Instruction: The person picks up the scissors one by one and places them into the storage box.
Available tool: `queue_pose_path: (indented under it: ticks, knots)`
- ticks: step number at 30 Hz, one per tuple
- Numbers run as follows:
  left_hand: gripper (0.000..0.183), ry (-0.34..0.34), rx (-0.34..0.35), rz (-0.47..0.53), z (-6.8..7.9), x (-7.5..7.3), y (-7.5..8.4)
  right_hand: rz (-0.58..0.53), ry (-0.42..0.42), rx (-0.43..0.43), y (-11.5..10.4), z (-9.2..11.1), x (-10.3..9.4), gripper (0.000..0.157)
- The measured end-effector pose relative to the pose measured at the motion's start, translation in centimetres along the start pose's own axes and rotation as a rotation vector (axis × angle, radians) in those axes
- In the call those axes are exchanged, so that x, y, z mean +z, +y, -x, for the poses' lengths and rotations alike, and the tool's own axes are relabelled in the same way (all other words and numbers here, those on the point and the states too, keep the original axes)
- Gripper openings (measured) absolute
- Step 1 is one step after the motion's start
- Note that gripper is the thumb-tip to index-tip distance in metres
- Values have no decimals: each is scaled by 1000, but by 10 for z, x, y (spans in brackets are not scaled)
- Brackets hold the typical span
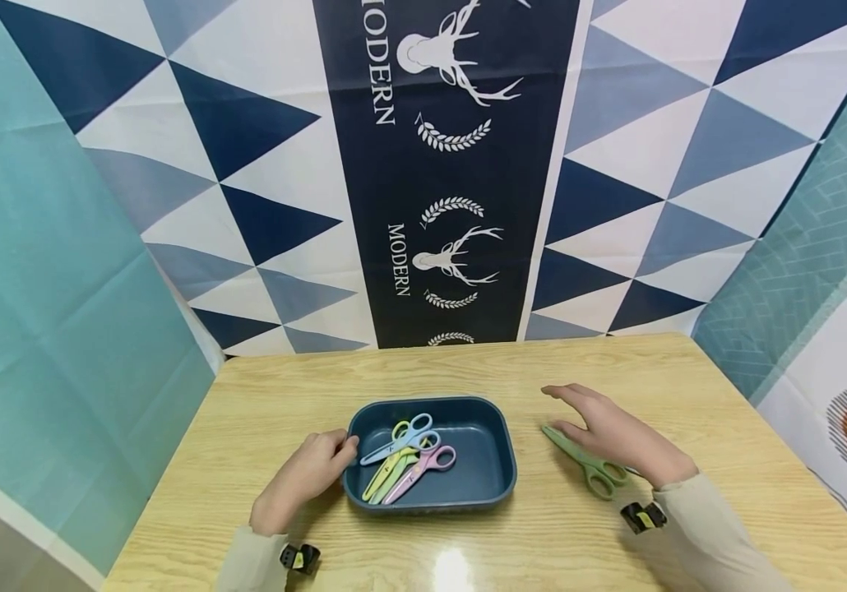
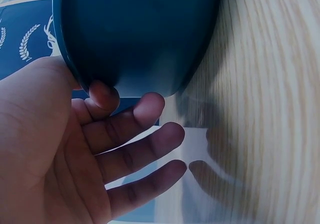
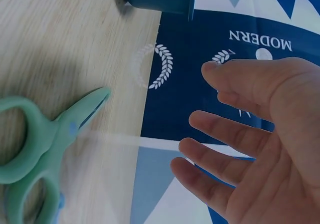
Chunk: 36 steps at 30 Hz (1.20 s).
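A dark blue rectangular bin (image 1: pixel 475 469) stands on the table. My left hand (image 1: pixel 308 470) pinches its left rim between thumb and index finger, while the other fingers (image 2: pixel 145 186) spread loosely beside the wall. Inside, toward the left, lie blue scissors (image 1: pixel 396 445), pink scissors (image 1: pixel 416 474), yellow scissors (image 1: pixel 379 480) and a light green pair (image 1: pixel 392 479), overlapping one another. Right of the bin, green scissors (image 1: pixel 579 455) lie on the tabletop with their blades pointing away to the left. Over them hovers my right hand (image 1: pixel 608 423), fingers relaxed and apart, holding nothing.
The wooden table (image 1: pixel 290 378) ends at a wall hanging (image 1: pixel 460 181) with triangles and deer heads. A teal curtain (image 1: pixel 61 271) hangs at the left, another patterned cloth (image 1: pixel 786 271) at the right. Small black wrist cameras (image 1: pixel 643 518) sit on both sleeves.
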<state>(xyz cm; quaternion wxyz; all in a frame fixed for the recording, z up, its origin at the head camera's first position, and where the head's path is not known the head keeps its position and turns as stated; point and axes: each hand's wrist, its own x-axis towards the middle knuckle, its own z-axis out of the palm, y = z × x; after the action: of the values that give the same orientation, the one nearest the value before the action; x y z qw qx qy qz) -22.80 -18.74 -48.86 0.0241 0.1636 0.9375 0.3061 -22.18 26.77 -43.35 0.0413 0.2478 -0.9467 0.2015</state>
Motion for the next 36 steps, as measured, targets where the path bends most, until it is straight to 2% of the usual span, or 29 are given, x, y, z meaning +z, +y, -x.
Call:
queue_pose_path:
  ticks: [16, 24, 36]
  knots:
    - [38, -8, -1, -2, 0, 0, -2, -30, 19, 77, 11, 25, 3, 47]
    - [38, -8, -6, -10, 0, -1, -1, -23, 55, 71, 18, 34, 5, 46]
    - [38, -8, -1, 5, 1, 0, -1, -46, 46, 141, 26, 48, -1, 47]
